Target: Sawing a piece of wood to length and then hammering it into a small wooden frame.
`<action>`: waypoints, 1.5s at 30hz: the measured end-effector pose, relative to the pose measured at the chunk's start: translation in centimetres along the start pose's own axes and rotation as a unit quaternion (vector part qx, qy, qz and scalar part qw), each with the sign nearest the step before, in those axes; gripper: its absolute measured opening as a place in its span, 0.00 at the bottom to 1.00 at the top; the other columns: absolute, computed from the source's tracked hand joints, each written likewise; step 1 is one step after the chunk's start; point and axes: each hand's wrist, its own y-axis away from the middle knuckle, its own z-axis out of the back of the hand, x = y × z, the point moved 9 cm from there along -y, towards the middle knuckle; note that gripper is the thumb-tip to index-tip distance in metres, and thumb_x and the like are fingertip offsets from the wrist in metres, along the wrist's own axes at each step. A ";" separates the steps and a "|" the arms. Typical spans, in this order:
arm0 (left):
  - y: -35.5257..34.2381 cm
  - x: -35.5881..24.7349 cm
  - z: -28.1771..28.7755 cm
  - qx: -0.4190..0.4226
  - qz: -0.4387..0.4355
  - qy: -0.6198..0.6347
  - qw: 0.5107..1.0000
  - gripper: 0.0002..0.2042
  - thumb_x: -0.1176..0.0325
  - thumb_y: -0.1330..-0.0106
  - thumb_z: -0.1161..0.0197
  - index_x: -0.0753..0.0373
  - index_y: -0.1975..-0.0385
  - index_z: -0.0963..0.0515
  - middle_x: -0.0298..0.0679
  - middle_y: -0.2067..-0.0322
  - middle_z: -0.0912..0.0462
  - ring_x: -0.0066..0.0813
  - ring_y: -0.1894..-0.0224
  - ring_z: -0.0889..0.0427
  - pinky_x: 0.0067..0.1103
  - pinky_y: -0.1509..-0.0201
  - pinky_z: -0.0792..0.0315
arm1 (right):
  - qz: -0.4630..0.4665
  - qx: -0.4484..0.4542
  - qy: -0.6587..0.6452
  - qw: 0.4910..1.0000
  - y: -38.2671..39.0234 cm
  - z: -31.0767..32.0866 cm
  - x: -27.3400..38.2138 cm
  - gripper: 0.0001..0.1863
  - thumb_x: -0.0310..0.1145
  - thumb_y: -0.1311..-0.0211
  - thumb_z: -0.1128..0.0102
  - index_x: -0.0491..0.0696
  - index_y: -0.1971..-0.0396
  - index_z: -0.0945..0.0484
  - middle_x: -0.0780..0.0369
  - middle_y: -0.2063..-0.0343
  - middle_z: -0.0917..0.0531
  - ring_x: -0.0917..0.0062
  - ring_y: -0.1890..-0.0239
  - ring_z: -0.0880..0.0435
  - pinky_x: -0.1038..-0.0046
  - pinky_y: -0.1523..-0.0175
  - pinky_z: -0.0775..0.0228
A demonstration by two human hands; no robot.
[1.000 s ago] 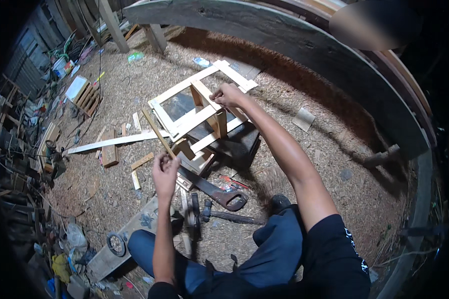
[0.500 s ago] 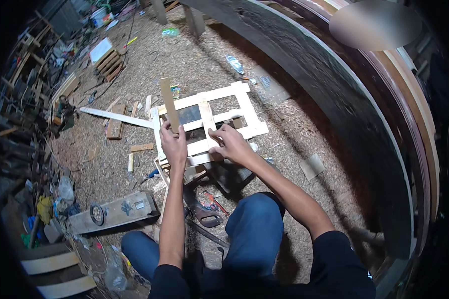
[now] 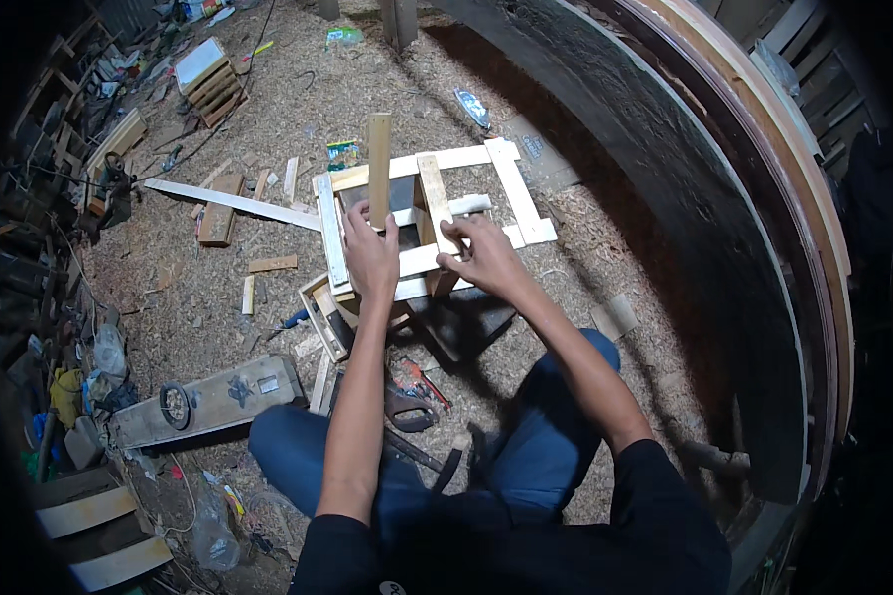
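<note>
Left hand (image 3: 369, 260) has its grip wrapped round the base of an upright wooden slat (image 3: 378, 169), long axis pointing straight away from the body. Right hand (image 3: 483, 260) rests loosely curled on the white-painted wooden frame (image 3: 511, 183), just beside it, over the sawdust floor (image 3: 268, 327).

The pale wooden frame (image 3: 432, 223) I'm working on lies flat atop a small wooden box on the sawdust floor, white-painted slats forming a ladder-like rectangle. A bare wooden stick (image 3: 378, 169) stands upright at its left side.
</note>
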 end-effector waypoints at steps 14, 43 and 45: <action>0.0 0.1 0.0 0.014 0.011 0.033 0.999 0.18 0.64 0.38 0.36 0.66 0.52 0.29 0.49 0.56 0.24 0.48 0.53 0.22 0.37 0.49 0.29 | -0.085 -0.069 -0.095 0.989 -0.8 0.8 -1.1 0.20 0.41 0.49 0.31 0.43 0.60 0.18 0.54 0.66 0.14 0.65 0.62 0.14 0.67 0.53 0.23; 0.4 1.0 -0.4 0.046 -0.021 0.076 0.996 0.21 0.61 0.38 0.35 0.64 0.50 0.30 0.48 0.57 0.23 0.43 0.62 0.17 0.35 0.57 0.25 | -0.077 -0.081 -0.040 0.993 -1.0 -0.6 -2.0 0.12 0.33 0.43 0.35 0.47 0.60 0.15 0.53 0.66 0.14 0.62 0.60 0.14 0.65 0.51 0.24; 0.4 1.3 -0.8 0.081 -0.008 0.127 0.989 0.21 0.62 0.38 0.35 0.65 0.50 0.30 0.47 0.58 0.22 0.38 0.63 0.17 0.34 0.58 0.25 | -0.078 -0.084 -0.037 0.993 -0.9 -0.8 -1.4 0.11 0.31 0.42 0.36 0.47 0.59 0.16 0.52 0.66 0.14 0.61 0.60 0.14 0.64 0.52 0.24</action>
